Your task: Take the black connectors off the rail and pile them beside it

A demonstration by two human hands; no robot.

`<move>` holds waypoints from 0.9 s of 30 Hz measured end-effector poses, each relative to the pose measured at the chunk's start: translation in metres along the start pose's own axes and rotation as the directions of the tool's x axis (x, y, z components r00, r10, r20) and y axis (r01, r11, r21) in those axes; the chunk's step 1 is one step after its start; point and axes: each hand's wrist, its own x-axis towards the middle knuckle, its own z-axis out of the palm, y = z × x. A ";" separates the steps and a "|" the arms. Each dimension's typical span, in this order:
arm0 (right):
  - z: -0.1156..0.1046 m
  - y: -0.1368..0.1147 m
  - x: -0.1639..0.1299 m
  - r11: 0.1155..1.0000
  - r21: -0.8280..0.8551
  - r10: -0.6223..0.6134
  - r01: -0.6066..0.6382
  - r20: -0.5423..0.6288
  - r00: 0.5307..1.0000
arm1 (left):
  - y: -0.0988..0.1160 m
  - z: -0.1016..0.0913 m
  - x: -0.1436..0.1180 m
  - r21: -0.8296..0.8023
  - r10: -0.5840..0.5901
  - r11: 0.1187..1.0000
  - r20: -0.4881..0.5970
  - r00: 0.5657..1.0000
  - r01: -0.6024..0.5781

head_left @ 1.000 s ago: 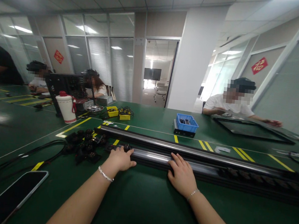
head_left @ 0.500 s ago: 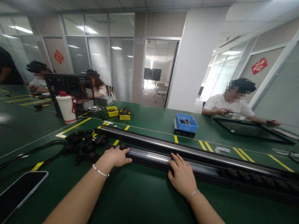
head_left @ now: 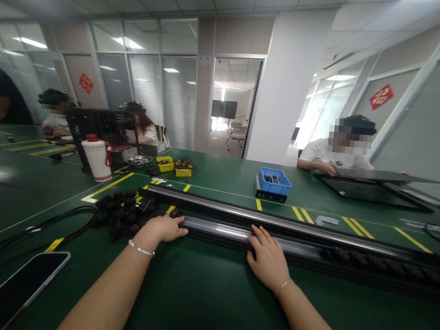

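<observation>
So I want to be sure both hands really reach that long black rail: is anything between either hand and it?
Nothing visible. The left hand lies on the rail at its near end; the right hand rests on it mid-length.

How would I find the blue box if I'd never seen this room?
Start at the big green table and look past the long black rail that the person's right hand rests on. Just beyond it, before the white pillar, sits the blue box on a dark base. It is the only blue thing; the small bins to its left are yellow.
</observation>
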 end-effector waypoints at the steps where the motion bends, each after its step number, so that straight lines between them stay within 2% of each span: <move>1: 0.000 0.000 0.000 1.000 0.001 0.001 -0.001 -0.001 1.000 | 0.000 0.001 0.001 0.001 0.000 1.000 -0.003 1.000 0.000; 16: 0.000 0.001 0.000 1.000 0.000 -0.006 0.006 -0.009 1.000 | -0.010 0.006 0.010 -0.016 -0.003 1.000 -0.043 0.999 0.002; 27: 0.000 0.002 0.000 1.000 0.004 -0.003 0.003 -0.005 1.000 | -0.014 0.003 0.012 -0.038 0.001 0.999 -0.021 1.000 -0.002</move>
